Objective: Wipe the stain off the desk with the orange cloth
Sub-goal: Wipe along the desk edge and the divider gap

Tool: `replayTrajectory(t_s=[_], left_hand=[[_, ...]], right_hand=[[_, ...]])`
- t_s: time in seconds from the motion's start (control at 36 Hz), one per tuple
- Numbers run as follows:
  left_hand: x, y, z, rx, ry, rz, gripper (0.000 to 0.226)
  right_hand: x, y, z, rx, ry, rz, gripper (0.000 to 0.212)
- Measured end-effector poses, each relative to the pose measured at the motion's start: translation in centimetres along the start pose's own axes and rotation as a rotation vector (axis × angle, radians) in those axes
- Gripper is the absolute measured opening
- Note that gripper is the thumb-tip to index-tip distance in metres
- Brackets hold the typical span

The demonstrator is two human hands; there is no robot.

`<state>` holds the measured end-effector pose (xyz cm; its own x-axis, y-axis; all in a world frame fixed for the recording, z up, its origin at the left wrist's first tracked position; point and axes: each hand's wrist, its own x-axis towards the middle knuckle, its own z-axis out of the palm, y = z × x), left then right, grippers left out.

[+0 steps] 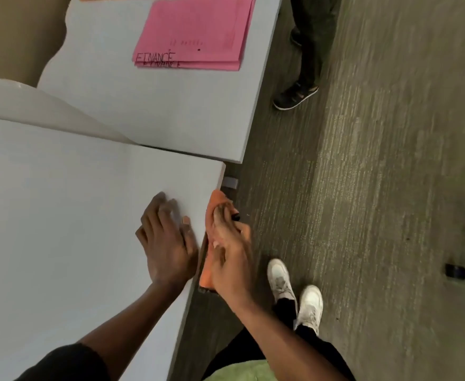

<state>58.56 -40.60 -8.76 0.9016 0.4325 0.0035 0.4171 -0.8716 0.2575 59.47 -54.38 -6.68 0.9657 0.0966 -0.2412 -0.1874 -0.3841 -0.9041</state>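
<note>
Orange cloth [217, 204] being pressed against the side edge of the white surface [60, 215].

The right hand [230, 257] is gripping the cloth, fingers [220, 215] curled around it just off the surface's edge (above the carpet), while the left hand [165, 243] is lying flat on top, fingers spread and holding nothing. Pink folders [195, 31] are sitting on the farther desk.

Left hand [168, 243] on desk [60, 215], cloth [212, 235] beside its edge (right).
</note>
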Motion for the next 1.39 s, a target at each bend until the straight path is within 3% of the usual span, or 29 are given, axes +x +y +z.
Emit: replayTrajectory(t_s=[0.08, 0.31, 0.58, 0.78, 0.92, 1.0, 1.08, 1.17, 1.28, 1.39], left_hand=[[0.0, 0.3, -0.2, -0.007, -0.014, -0.010, 0.053], [0.2, -0.2, -0.4, -0.033, -0.055, 0.010, 0.053], [0.2, -0.3, -0.3, 0.009, -0.081, -0.006, 0.053], [0.2, -0.4, -0.3, -0.010, -0.050, -0.008, 0.051], [0.2, 0.0, -0.5, 0.014, -0.053, -0.031, 0.051], [0.0, 1.4, -1.1, 0.071, -0.060, -0.061, 0.052], [-0.1, 4.3, -1.6, 0.064, -0.005, -0.171, 0.047], [0.4, 7.7, -1.5, 0.034, 0.090, -0.347, 0.042], [2.8, 11.3, -0.4, 0.015, 0.230, -0.540, 0.037], [6.3, 12.6, 1.1, 0.012, 0.336, -0.694, 0.039]], right_hand=[[0.5, -0.4, -0.4, 0.067, -0.072, 0.072, 0.075], [9.2, -2.6, -1.6, 0.081, -0.036, 0.153, 0.077], [1.6, -1.7, -1.7, -0.052, -0.205, 0.072, 0.078], [8.3, -2.6, -2.7, -0.017, -0.209, 0.229, 0.074], [9.8, -0.1, -5.3, 0.072, -0.410, 0.227, 0.075], [12.0, 1.7, -7.9, 0.104, -0.626, 0.230, 0.071], [15.3, 2.8, -11.0, 0.059, -0.898, 0.170, 0.071], [18.6, 3.3, -13.5, 0.006, -1.047, 0.108, 0.075], [23.2, 3.4, -15.2, 0.004, -1.042, 0.116, 0.072], [27.3, 3.3, -15.6, -0.020, -1.026, 0.010, 0.071]])
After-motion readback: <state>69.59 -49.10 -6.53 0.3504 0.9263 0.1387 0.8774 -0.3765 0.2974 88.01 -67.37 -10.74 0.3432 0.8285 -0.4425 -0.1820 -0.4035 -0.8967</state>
